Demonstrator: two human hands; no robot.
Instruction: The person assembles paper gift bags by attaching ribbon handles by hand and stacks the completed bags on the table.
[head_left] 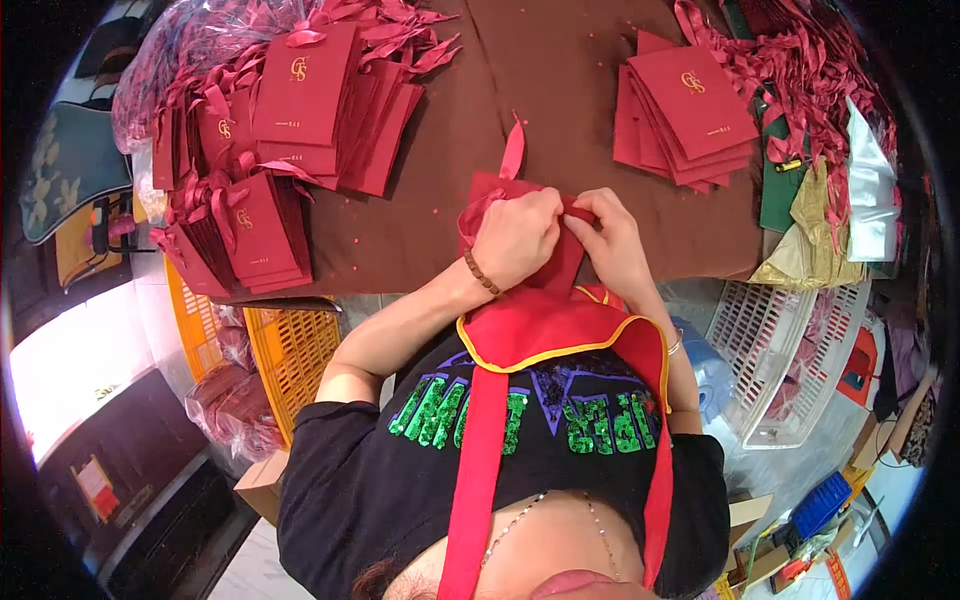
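A dark red paper gift bag (562, 262) is held at the near edge of the table, in front of my red apron. My left hand (515, 238) is closed on its upper part, with a loop of red ribbon (513, 150) sticking out beyond the fingers. My right hand (610, 240) pinches the bag's edge just beside the left fingertips. Whether the fingers also grip ribbon between them is hidden.
Stacked red bags with ribbon handles (305, 90) fill the table's left side. At the right lie a fanned stack of red bags (690, 105) and a heap of loose red ribbons (815, 80). An orange crate (295, 350) and a white crate (765, 340) stand below the table.
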